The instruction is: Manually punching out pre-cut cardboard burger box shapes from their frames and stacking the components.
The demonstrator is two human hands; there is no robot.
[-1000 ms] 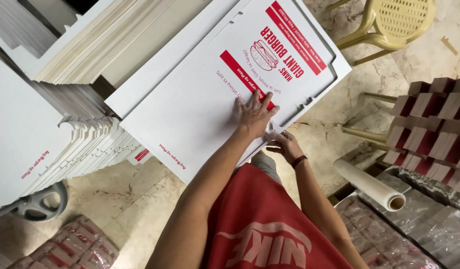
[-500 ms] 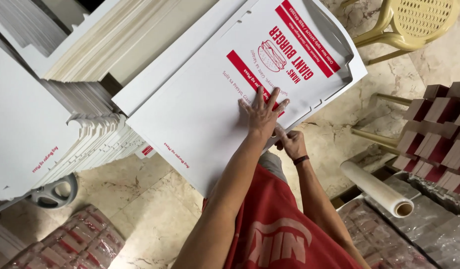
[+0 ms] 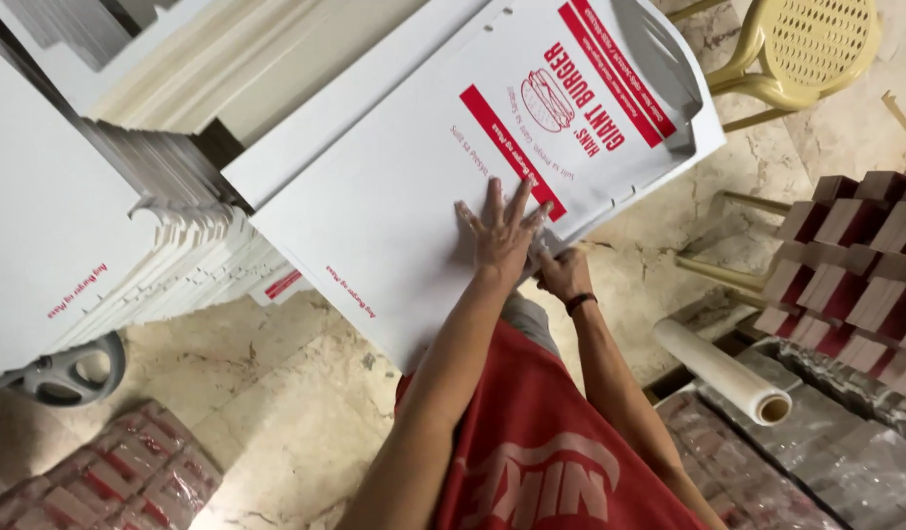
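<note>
Fingers (image 3: 492,211) of your left hand (image 3: 500,243) are spread wide and pressed flat on the white cardboard sheet (image 3: 394,206), near its edge at about five o'clock from the red print. Your right hand (image 3: 563,273) sits just beside it at four o'clock, fingers curled at the sheet's rim; whether they pinch the edge or only push against it, you cannot tell from this angle.

That sheet lies flat and unfolded across the middle of your view, tilted, with its printed end toward one o'clock. No flap on it is raised yet, so, judging by how it lies, the folding has not begun on this one: all its creases are left to make.

At nine o'clock a thick stack of flat sheets (image 3: 100,245) waits, with more piled at eleven o'clock. At three o'clock rows of folded boxes (image 3: 855,265) stand together, so a good number look done. A roll of clear film (image 3: 723,371) lies at four o'clock, a yellow chair (image 3: 816,49) at one o'clock, and wrapped bundles (image 3: 109,481) at seven o'clock.
</note>
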